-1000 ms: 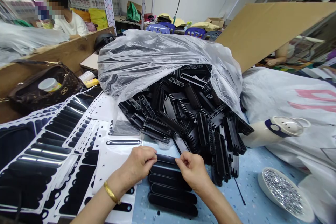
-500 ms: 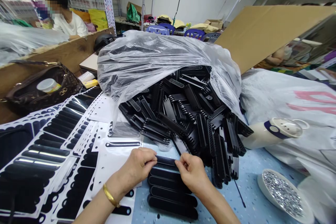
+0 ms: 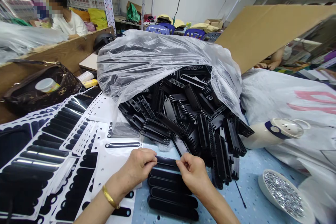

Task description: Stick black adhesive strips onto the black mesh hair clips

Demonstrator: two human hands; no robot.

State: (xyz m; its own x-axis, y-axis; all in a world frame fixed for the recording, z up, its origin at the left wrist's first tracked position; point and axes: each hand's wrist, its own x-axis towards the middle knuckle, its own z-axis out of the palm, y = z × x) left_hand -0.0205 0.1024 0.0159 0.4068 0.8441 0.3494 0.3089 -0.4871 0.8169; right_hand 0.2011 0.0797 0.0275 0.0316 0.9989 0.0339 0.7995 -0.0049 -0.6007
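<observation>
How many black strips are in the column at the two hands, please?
5: one strip pinched by the left hand and right hand; four strips lie nearer the person. More may be hidden.

In front of the whitish sack (image 3: 162,49), the speckled counter (image 3: 256,178) is pale blue and the strips (image 3: 173,196) black. Pieces (image 3: 193,97) in the sack's mouth are black, some mesh-patterned. Right of the sack, the bottle (image 3: 258,134) is cream, banded navy; left, the handbag (image 3: 69,79) is patterned brown.
</observation>
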